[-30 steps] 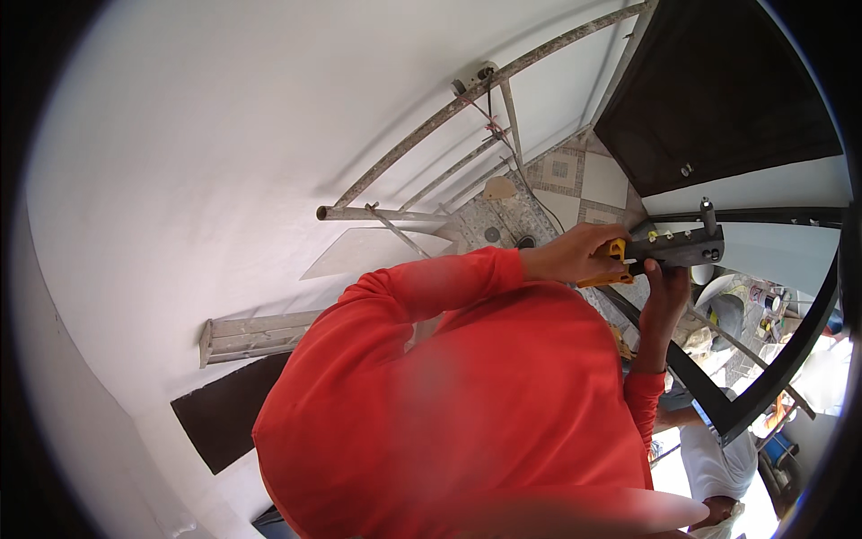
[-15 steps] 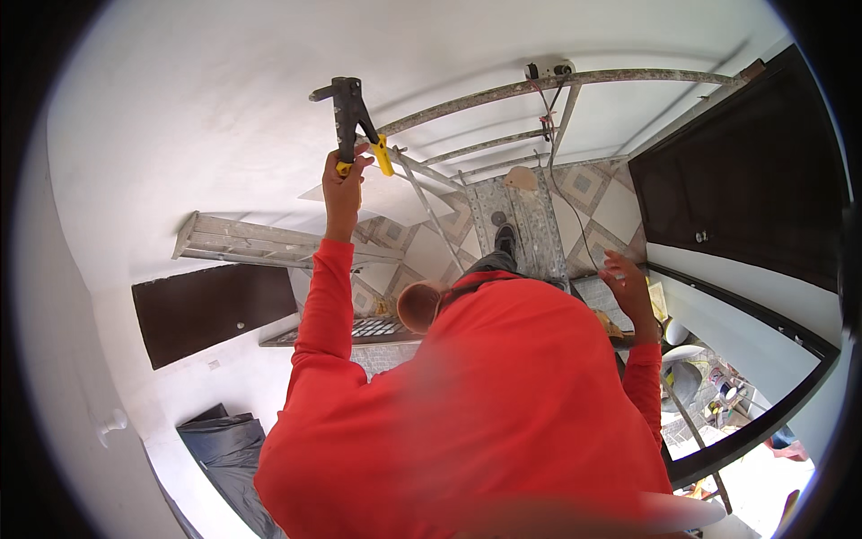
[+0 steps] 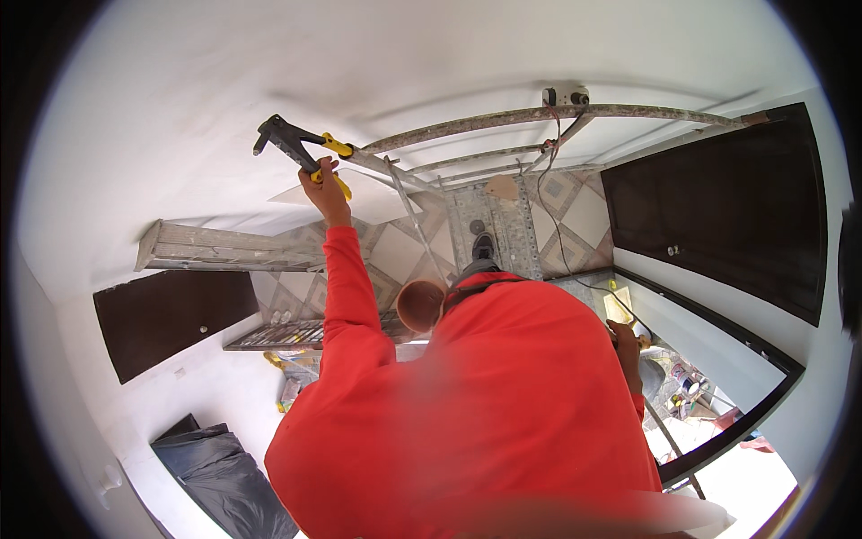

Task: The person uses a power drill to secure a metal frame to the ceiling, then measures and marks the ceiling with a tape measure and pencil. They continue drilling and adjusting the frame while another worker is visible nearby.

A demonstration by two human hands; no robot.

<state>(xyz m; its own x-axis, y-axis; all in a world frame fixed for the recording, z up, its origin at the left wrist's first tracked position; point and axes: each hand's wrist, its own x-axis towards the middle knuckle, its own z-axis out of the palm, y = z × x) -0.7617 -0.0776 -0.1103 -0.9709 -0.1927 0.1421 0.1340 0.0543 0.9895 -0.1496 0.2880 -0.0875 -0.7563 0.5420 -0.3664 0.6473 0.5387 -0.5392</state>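
Note:
In my raised left hand (image 3: 325, 193) is a black hand riveter (image 3: 296, 144) with yellow grips. My fingers wrap one grip; the other handle is spread away from it. The tool's nose points left toward the white wall. Down at my right side, my right hand (image 3: 626, 352) is closed beside a dark, orange-tinged object (image 3: 643, 340). What lies in its fingers is mostly hidden. A brown round open container (image 3: 420, 305) sits at my waist.
I am on a paint-spattered metal scaffold platform (image 3: 494, 207), high above the tiled floor. Curved scaffold tubes (image 3: 503, 118) run along the wall, with a dark cable (image 3: 545, 193) hanging down. A wooden ladder (image 3: 215, 247) leans left. Dark doors (image 3: 718, 216) stand on both sides.
My left hand has moved left and down, tilting the riveter leftward as its handles spread wider. My right hand has dropped to my side and closed. The whole view has shifted.

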